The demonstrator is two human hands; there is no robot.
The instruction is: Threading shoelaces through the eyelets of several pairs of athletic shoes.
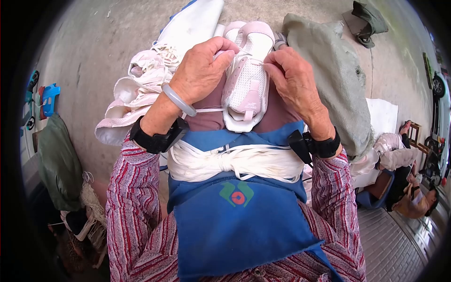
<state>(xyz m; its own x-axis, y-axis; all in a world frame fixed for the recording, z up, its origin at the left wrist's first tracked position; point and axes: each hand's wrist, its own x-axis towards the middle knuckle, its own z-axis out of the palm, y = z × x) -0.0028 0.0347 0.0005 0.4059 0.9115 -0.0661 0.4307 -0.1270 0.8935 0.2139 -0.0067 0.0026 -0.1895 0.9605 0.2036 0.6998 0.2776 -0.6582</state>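
Between my hands, a pink and white mesh sneaker (245,87) lies over my knees, its pink pull tab toward me. My left hand (204,66), with a pale bangle at its wrist, is closed in a pinch on a white shoelace by the eyelets. On the other side of the shoe, my right hand (293,77) pinches the lace between thumb and forefinger. A loose lace end (209,110) runs from the shoe toward my left wrist. Across the blue apron (244,230) in my lap lies a tied bundle of white shoelaces (235,162).
Several pink and white shoes (134,96) are heaped at my left. A grey-green cloth (324,80) drapes at my right. Dark green fabric (58,162) stands far left, by hanging white laces (94,204). Another person (416,202) sits at the far right near more shoes.
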